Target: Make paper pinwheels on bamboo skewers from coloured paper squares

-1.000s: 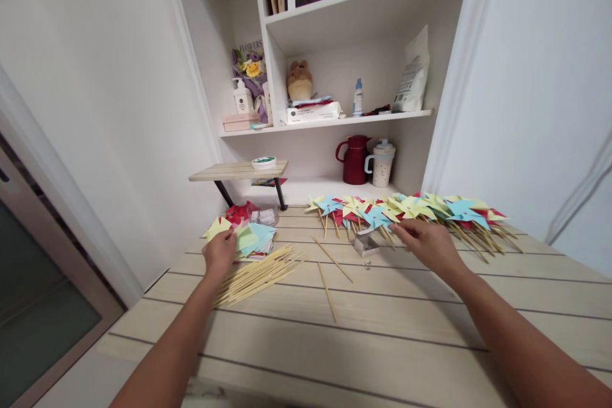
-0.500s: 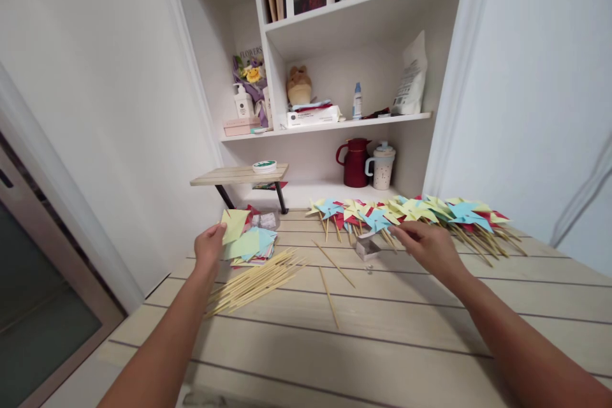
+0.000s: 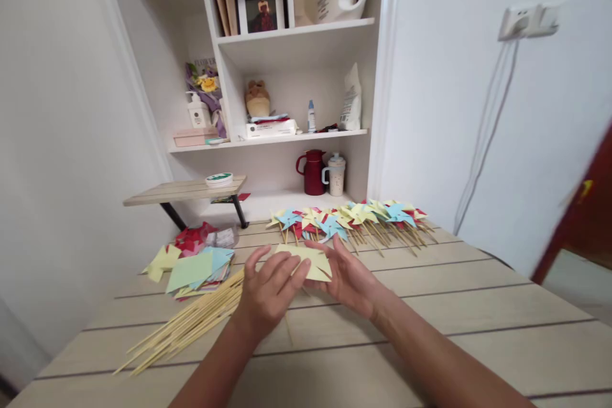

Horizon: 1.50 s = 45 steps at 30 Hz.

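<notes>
In front of me, both hands hold a pale yellow paper square with slits cut in from its corners (image 3: 319, 264). My left hand (image 3: 268, 290) has its fingers on the near left side of the sheet. My right hand (image 3: 351, 279) grips the far and right edge, with the thumb raised. Whether a small item is also between the right fingers is hidden. Beyond the hands lies a long row of paper pinwheels on sticks (image 3: 361, 213) in yellow, blue and red. Left of my left hand are a bundle of thin wooden sticks (image 3: 201, 317) and a stack of coloured paper squares (image 3: 191, 271).
A slit yellow paper (image 3: 162, 261) and red paper (image 3: 190, 239) lie by a clear packet (image 3: 222, 237). A small raised shelf (image 3: 186, 189) stands at the back left. A red jug (image 3: 313, 172) and lidded cup (image 3: 336, 175) stand in the white cabinet.
My left hand has brought a yellow sheet rightward from the paper stack. My right hand has come from beside the pinwheels to meet it. The view has turned right.
</notes>
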Motion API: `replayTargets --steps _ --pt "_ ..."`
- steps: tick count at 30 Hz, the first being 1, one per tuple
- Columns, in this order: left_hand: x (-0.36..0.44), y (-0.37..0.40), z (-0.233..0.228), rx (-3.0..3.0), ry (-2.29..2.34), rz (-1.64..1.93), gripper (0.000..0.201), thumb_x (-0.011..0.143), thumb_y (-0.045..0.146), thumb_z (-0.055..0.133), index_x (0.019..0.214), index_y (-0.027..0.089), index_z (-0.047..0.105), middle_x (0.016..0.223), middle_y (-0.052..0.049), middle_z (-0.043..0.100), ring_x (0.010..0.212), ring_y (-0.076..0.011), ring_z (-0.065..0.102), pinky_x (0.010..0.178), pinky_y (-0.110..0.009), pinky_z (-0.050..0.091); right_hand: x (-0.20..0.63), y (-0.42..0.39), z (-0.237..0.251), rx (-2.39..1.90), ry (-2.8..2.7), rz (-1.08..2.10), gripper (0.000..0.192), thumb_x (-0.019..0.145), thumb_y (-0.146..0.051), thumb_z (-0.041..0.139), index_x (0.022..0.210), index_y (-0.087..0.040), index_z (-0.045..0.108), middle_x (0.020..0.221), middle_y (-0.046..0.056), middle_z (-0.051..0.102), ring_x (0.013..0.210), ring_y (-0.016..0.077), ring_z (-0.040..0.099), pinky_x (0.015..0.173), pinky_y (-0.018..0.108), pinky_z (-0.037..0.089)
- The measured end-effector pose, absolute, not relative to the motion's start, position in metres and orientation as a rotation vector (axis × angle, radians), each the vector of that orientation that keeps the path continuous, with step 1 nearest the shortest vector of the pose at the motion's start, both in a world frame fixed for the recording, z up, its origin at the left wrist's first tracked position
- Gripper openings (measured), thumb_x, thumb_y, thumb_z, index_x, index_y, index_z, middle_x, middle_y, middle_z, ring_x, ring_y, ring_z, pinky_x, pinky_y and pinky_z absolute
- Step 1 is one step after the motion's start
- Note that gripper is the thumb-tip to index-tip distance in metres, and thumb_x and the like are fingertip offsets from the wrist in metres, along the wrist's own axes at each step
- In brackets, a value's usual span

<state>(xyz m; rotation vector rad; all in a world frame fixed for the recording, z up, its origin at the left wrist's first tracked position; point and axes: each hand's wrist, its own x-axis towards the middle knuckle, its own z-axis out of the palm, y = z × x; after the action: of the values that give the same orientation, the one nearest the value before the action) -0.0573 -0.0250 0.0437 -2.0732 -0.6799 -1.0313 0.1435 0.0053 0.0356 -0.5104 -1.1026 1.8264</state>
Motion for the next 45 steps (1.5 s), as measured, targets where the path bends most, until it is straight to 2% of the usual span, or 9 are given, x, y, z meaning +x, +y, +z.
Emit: replayTargets --steps 3,5,10,14,19,25,30,40,45 --pt "-0.040 -0.014 0.028 -2.093 -0.670 -0.938 0.042 0.090 0.011 0.055 0.125 0.033 0.061 0.109 -0.002 0.075 0.102 -0.0203 0.065 0.109 -0.045 0.025 0.146 0.007 0.039 -0.520 -0.945 1.779 0.048 0.082 -0.044 0.066 0.124 -0.025 0.056 0.112 0.006 0.070 0.098 0.0209 0.068 0.085 0.035 0.053" --pt "-0.033 -0.009 0.021 -2.114 -0.657 -0.926 0.040 0.091 0.013 0.054 0.125 0.033 0.060 0.111 -0.002 0.074 0.105 -0.0210 0.064 0.109 -0.045 0.025 0.149 0.010 0.038 -0.586 -0.891 1.692 0.058 0.072 -0.028 0.077 0.125 -0.025 0.054 0.105 0.005 0.072 0.093 0.0209 0.068 0.083 0.034 0.053" --pt "-0.028 -0.005 0.009 -2.200 -0.702 -1.064 0.046 0.086 0.018 0.063 0.129 0.031 0.058 0.118 -0.008 0.068 0.112 -0.0235 0.060 0.111 -0.045 0.026 0.158 0.022 0.033 -0.714 -0.894 1.477 0.074 0.065 -0.020 0.078 0.132 -0.024 0.046 0.091 0.004 0.070 0.074 0.0205 0.067 0.070 0.035 0.054" --pt "-0.039 0.009 -0.002 -2.155 -1.165 -1.638 0.045 0.089 0.036 0.059 0.132 0.025 0.055 0.122 -0.012 0.061 0.113 -0.0267 0.057 0.100 -0.046 0.039 0.168 0.026 0.036 -0.805 -1.024 1.250 0.073 0.068 -0.023 0.073 0.135 -0.027 0.045 0.099 0.005 0.068 0.075 0.0205 0.066 0.067 0.034 0.054" --pt "-0.054 0.028 -0.011 -2.034 -1.824 -2.647 0.055 0.091 0.059 0.040 0.108 0.014 0.066 0.079 -0.004 0.063 0.057 -0.0129 0.054 0.060 -0.029 0.046 0.174 0.028 0.036 -0.935 -1.225 0.950 0.063 0.072 -0.025 0.067 0.132 -0.029 0.051 0.127 0.006 0.059 0.099 0.0239 0.063 0.078 0.036 0.052" --pt "-0.041 0.025 -0.010 -2.464 -1.865 -2.796 0.060 0.085 0.066 0.047 0.093 0.012 0.073 0.084 -0.010 0.069 0.073 -0.0165 0.060 0.059 -0.025 0.043 0.170 0.027 0.033 -0.936 -1.508 0.700 0.055 0.074 -0.020 0.064 0.128 -0.029 0.055 0.136 0.003 0.055 0.122 0.0252 0.051 0.102 0.041 0.038" --pt "-0.024 0.016 -0.012 -2.714 -1.866 -2.703 0.041 0.075 0.054 0.070 0.085 0.014 0.074 0.088 -0.009 0.071 0.073 -0.0171 0.061 0.063 -0.026 0.044 0.164 0.022 0.033 -0.939 -1.663 0.677 0.049 0.076 -0.018 0.062 0.124 -0.030 0.060 0.125 0.002 0.064 0.109 0.0247 0.058 0.094 0.040 0.042" --pt "-0.019 0.013 -0.014 -2.443 -2.039 -2.815 0.033 0.066 0.041 0.081 0.078 0.011 0.075 0.068 -0.006 0.072 0.057 -0.0160 0.061 0.058 -0.027 0.045 0.157 0.016 0.028 -0.906 -1.741 0.751 0.034 0.084 -0.030 0.061 0.118 -0.029 0.063 0.108 0.002 0.069 0.087 0.0211 0.062 0.075 0.033 0.045" --pt "-0.014 0.012 -0.005 -2.023 -1.896 -3.229 0.038 0.068 0.044 0.079 0.089 0.012 0.074 0.084 -0.010 0.076 0.071 -0.0200 0.069 0.069 -0.030 0.051 0.157 0.015 0.031 -0.851 -1.443 1.036 0.038 0.092 -0.051 0.047 0.118 -0.028 0.062 0.118 0.004 0.065 0.103 0.0233 0.059 0.086 0.037 0.045"
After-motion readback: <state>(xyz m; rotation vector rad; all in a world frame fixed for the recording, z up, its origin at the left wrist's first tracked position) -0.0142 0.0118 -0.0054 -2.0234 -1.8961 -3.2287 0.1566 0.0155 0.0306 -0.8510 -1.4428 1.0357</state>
